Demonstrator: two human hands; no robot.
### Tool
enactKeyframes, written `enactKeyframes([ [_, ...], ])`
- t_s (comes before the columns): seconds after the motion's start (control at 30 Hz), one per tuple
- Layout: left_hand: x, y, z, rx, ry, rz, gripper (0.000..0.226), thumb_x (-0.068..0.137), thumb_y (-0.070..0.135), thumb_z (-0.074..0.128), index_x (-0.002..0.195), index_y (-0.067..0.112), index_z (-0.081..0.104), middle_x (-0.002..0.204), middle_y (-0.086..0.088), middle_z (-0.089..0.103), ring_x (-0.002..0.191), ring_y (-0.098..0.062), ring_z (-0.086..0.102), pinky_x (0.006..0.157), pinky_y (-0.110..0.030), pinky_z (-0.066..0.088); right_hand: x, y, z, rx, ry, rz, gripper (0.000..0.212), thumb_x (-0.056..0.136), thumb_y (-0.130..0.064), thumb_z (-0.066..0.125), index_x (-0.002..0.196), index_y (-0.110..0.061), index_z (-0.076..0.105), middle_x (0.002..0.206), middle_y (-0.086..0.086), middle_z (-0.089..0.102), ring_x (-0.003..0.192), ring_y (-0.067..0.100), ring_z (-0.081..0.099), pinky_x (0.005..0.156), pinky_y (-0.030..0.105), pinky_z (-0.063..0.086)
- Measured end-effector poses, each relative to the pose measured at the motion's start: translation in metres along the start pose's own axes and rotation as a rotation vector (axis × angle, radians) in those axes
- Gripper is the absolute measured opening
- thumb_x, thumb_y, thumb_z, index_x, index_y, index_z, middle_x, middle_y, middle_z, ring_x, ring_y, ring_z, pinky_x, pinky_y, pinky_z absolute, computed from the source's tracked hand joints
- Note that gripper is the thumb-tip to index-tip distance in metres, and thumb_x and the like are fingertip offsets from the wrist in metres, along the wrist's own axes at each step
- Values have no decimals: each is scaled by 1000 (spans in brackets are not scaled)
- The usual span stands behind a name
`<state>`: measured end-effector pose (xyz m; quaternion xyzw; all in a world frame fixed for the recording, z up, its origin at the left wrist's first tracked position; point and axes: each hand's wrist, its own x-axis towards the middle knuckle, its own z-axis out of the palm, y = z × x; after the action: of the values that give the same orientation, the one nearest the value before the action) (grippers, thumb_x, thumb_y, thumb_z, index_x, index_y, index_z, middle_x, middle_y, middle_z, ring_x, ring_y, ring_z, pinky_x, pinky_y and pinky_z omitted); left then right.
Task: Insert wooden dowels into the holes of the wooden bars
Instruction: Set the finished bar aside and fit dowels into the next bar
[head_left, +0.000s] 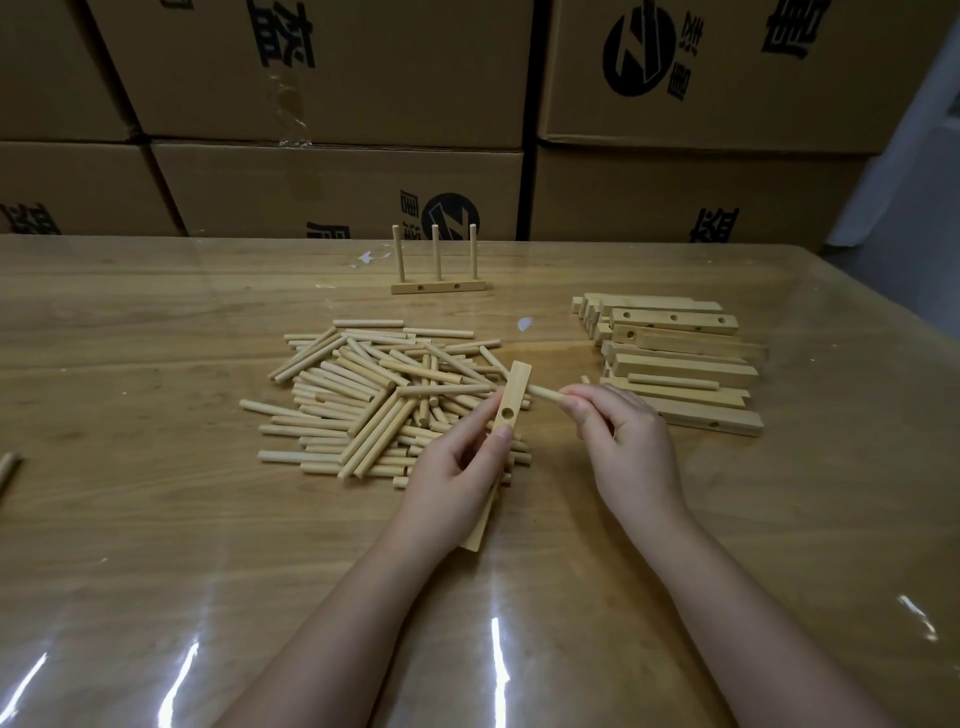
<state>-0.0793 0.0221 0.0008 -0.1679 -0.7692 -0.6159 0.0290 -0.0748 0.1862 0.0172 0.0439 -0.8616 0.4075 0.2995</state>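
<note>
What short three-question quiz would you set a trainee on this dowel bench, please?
1. True or false: the finished bar at the back holds four upright dowels.
2. The left hand grips a drilled bar; the right hand pinches: A a dowel, B a bar, C nothing?
3. Fill in: the stack of bars lies to the ___ of the dowel pile.
Key: 1 false, three; 2 A; 3 right.

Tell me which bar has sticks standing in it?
The lone bar near the table's far edge: only it has three dowels standing upright.
</note>
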Motion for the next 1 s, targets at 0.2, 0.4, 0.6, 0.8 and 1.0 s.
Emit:
enactKeyframes([
  [0.2,1,1,-1,-29,-37,-20,37,95,28,52,128,44,45,101,51,53,104,28,44,81,5,32,0,2,1,28,-32,35,18,90,-22,55,102,-23,67,75,-21,55,82,6,55,84,43,47],
  [0.4,5,5,-3,-264,112,-133,23,95,27,53,105,48,57,90,24,69,81,7,65,61,-12,50,1,9,-1,242,57,192,25,95,-37,41,119,-37,50,90,-14,60,76,-3,56,64,10,45],
  [0.6,8,9,-6,-483,257,-221,17,97,22,50,101,33,62,69,2,67,58,-7,63,48,-20,50,4,30,4,-249,35,376,23,94,-23,47,115,-21,55,114,1,51,110,21,47,93,38,41],
  [0.8,9,6,-5,-483,216,-231,17,97,22,48,103,31,61,62,2,66,56,-7,63,48,-20,50,7,32,5,-494,-134,419,43,88,-32,59,130,-25,47,126,1,49,117,22,43,97,37,32],
  [1.0,9,3,-7,-441,214,-239,30,98,27,47,124,17,57,64,1,67,54,-8,61,49,-20,49,6,34,4,-426,-108,357,32,91,-15,53,123,-18,57,121,3,56,110,23,51,97,41,39],
])
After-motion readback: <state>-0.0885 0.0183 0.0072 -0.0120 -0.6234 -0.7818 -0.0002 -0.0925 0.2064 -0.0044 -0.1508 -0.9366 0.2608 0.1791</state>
